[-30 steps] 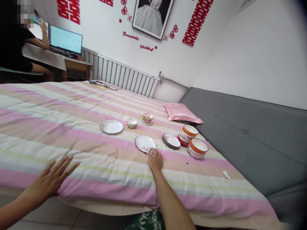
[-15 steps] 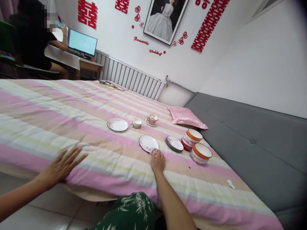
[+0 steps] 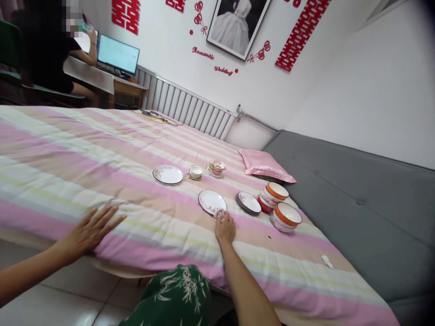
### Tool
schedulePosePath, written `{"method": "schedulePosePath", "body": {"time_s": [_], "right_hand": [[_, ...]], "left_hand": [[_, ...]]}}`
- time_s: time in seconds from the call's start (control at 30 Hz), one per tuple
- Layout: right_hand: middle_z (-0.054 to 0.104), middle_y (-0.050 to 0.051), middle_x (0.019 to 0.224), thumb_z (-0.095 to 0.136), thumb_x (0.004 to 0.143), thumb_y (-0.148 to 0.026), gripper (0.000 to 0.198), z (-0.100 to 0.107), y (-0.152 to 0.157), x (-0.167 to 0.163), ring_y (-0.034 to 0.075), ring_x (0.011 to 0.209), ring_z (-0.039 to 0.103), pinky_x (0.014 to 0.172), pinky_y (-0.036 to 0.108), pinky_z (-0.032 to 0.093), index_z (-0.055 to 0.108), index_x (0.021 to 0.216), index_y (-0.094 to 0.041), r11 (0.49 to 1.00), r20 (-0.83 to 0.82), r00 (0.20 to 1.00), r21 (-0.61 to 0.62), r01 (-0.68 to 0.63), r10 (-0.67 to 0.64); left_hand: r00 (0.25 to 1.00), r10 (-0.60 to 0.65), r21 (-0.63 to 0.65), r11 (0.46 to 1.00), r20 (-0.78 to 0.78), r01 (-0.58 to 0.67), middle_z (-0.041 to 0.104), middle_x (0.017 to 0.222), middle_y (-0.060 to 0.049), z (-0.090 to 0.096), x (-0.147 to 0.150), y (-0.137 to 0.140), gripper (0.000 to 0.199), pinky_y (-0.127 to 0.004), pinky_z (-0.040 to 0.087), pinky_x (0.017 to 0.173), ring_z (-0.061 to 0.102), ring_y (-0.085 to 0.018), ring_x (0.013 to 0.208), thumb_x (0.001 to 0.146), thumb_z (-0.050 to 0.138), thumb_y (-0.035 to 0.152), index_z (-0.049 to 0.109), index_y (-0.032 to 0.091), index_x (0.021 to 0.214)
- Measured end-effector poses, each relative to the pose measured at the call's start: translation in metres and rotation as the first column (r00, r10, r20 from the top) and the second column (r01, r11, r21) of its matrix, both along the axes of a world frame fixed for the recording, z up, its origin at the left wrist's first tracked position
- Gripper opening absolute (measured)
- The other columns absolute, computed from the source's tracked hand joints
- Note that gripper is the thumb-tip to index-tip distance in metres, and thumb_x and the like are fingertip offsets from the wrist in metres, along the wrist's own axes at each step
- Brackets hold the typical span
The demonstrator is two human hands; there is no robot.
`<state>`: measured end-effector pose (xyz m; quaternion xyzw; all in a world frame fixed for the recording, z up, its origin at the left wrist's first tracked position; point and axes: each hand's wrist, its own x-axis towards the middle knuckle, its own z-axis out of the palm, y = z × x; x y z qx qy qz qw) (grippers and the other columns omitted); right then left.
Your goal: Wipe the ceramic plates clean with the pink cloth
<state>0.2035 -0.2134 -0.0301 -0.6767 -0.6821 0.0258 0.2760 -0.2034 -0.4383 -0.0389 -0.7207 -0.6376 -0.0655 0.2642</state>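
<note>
My right hand (image 3: 225, 228) is closed around a bunched, pale pink cloth (image 3: 219, 213). The cloth touches the near edge of a round white plate (image 3: 211, 198) with a dark rim and a floral print, lying on the bed. My left hand (image 3: 89, 232) rests flat on the striped bedspread (image 3: 142, 226), fingers spread, well left of the dishes. To the right of that plate sits a stack of smaller plates (image 3: 249, 202). Beside the stack stand orange-rimmed bowls in two piles, a rear one (image 3: 276, 191) and a front one (image 3: 286, 219).
Farther back are another floral plate (image 3: 168, 174), a small white bowl (image 3: 195, 171) and small stacked dishes (image 3: 218, 167). A pink pillow (image 3: 267, 164) leans near the grey headboard (image 3: 340, 190). Cables (image 3: 158, 117) lie at the far edge. A person (image 3: 47, 54) sits by a monitor (image 3: 118, 54).
The camera view has shifted slightly. My right hand still holds the cloth at the plate's near edge, and my left hand stays flat on the bed. The dishes have not visibly moved.
</note>
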Motion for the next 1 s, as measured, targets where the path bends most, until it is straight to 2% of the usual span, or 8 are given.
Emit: {"method": "schedulePosePath", "body": {"time_s": [0.1,0.33,0.5,0.63,0.7,0.83,1.0], "right_hand": [[0.058,0.014,0.117,0.037,0.087,-0.042,0.046,-0.001,0.000,0.000,0.026,0.103,0.053,0.084,0.035,0.035,0.049,0.125,-0.018,1.000,0.001,1.000,-0.003,0.003,-0.003],[0.058,0.015,0.117,0.036,0.087,-0.043,0.047,-0.001,-0.001,0.000,0.027,0.103,0.053,0.085,0.036,0.035,0.049,0.125,-0.018,1.000,0.022,1.000,-0.009,0.002,-0.002],[0.059,0.015,0.115,0.036,0.087,-0.042,0.046,0.001,-0.002,-0.001,0.027,0.102,0.053,0.084,0.036,0.035,0.050,0.124,-0.017,1.000,0.029,1.000,0.001,-0.001,0.001],[0.058,0.015,0.116,0.037,0.087,-0.041,0.046,0.002,-0.001,-0.002,0.027,0.102,0.053,0.085,0.035,0.035,0.050,0.125,-0.017,1.000,0.021,1.000,0.004,0.001,-0.001],[0.058,0.014,0.117,0.038,0.087,-0.041,0.046,0.002,0.000,-0.003,0.027,0.104,0.052,0.086,0.036,0.034,0.050,0.125,-0.017,1.000,0.016,1.000,-0.001,0.002,-0.002],[0.057,0.014,0.119,0.039,0.087,-0.040,0.045,0.001,0.001,-0.003,0.027,0.104,0.051,0.086,0.036,0.034,0.050,0.125,-0.018,1.000,0.014,1.000,-0.011,0.007,-0.007],[0.056,0.013,0.119,0.039,0.088,-0.041,0.045,0.001,0.003,-0.003,0.026,0.104,0.051,0.087,0.035,0.033,0.049,0.125,-0.019,1.000,0.025,1.000,-0.009,0.016,-0.016]], "left_hand": [[1.000,0.014,-0.011,1.000,-0.003,-0.014,0.038,0.144,-0.016,0.001,0.002,0.000,0.061,-0.046,0.011,0.112,0.029,-0.029,0.135,0.069,0.052,0.009,0.051,0.021,0.129],[0.994,-0.014,0.079,0.997,0.105,0.006,0.042,0.142,-0.016,0.004,0.012,-0.003,0.047,-0.049,0.016,0.111,0.025,-0.027,0.137,0.079,0.048,0.012,0.054,0.018,0.126],[0.998,-0.021,0.024,1.000,0.055,0.020,0.041,0.142,-0.015,0.001,0.000,0.000,0.051,-0.047,0.013,0.111,0.030,-0.027,0.135,0.077,0.051,0.013,0.053,0.022,0.128],[0.998,-0.049,-0.067,0.996,0.049,0.053,0.038,0.143,-0.017,0.006,-0.005,0.001,0.066,-0.046,0.010,0.111,0.029,-0.031,0.135,0.065,0.065,0.025,0.052,0.019,0.129],[0.996,-0.075,-0.105,0.991,0.040,0.079,0.038,0.143,-0.017,0.010,-0.008,0.003,0.069,-0.045,0.009,0.111,0.028,-0.031,0.135,0.063,0.066,0.030,0.051,0.018,0.130],[0.988,-0.154,-0.112,0.981,0.029,0.156,0.044,0.140,-0.015,0.010,-0.016,0.015,0.054,-0.043,0.009,0.112,0.031,-0.027,0.134,0.075,0.055,0.032,0.054,0.018,0.127],[0.974,-0.222,-0.042,0.974,0.051,0.224,0.053,0.133,-0.011,0.010,-0.027,0.027,0.042,-0.039,0.015,0.112,0.042,-0.023,0.128,0.079,0.047,0.020,0.061,0.019,0.118]]}}
